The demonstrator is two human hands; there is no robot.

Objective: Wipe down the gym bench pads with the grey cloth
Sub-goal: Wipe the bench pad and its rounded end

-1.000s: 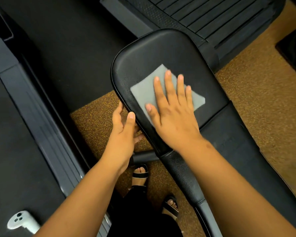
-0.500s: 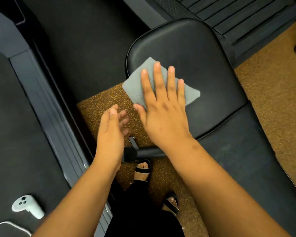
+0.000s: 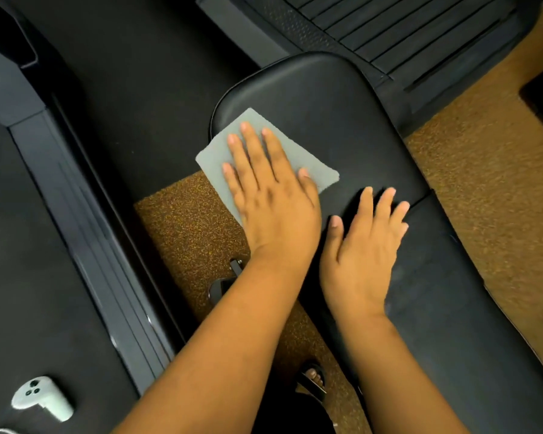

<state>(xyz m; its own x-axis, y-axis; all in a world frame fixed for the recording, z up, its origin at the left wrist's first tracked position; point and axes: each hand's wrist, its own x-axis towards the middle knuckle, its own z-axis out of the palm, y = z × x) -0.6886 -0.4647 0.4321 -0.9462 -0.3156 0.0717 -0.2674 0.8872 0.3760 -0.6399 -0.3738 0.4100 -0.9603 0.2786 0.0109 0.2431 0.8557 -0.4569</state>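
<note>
A grey cloth (image 3: pixel 215 158) lies on the left edge of the black gym bench pad (image 3: pixel 326 114), with one corner hanging over the side. My left hand (image 3: pixel 270 198) presses flat on the cloth, fingers spread and pointing away from me. My right hand (image 3: pixel 361 252) rests flat and bare on the pad just to the right, its fingertips at the seam with the second, duller pad (image 3: pixel 452 292). That second pad runs toward the lower right.
A treadmill belt (image 3: pixel 44 277) and its side rail (image 3: pixel 85 214) run along the left, with a white controller (image 3: pixel 41 399) lying on the belt. A ribbed machine deck (image 3: pixel 389 26) lies beyond the bench. Speckled brown floor (image 3: pixel 483 183) surrounds it. My sandalled foot (image 3: pixel 314 380) stands below the bench.
My right hand has come off the cloth and moved right onto the bare pad. My left hand has left the bench edge and now presses the cloth, which has slid toward the left edge.
</note>
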